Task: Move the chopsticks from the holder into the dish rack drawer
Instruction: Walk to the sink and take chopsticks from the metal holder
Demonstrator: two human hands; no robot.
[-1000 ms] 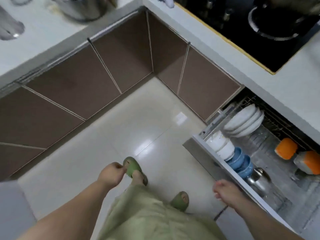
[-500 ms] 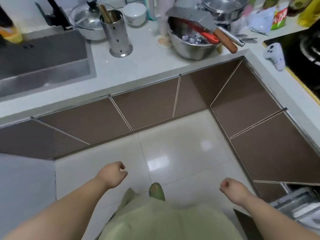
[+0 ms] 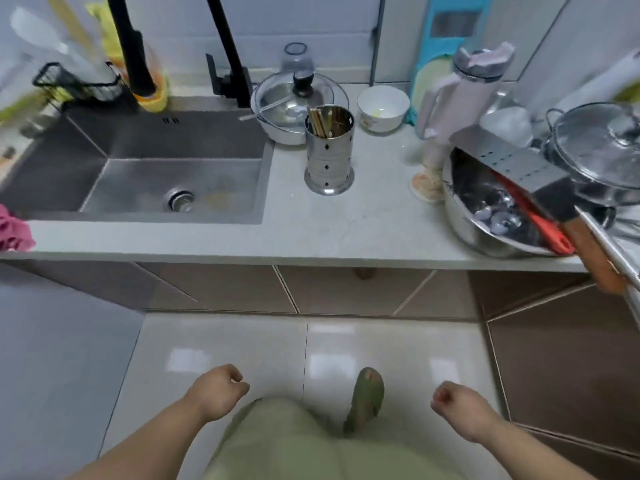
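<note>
At upper centre of the head view: chopsticks stand in the perforated steel holder on the counter | lower frame: left hand, right hand loosely curled, holding nothing | step: likely approach; next, reach up and grasp the bundle | drawer out of view | right: steel bowl holds utensils

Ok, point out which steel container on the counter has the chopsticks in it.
The tall perforated holder right of the sink, chopsticks standing in it; the wide bowl holds a red-handled utensil instead.
</note>
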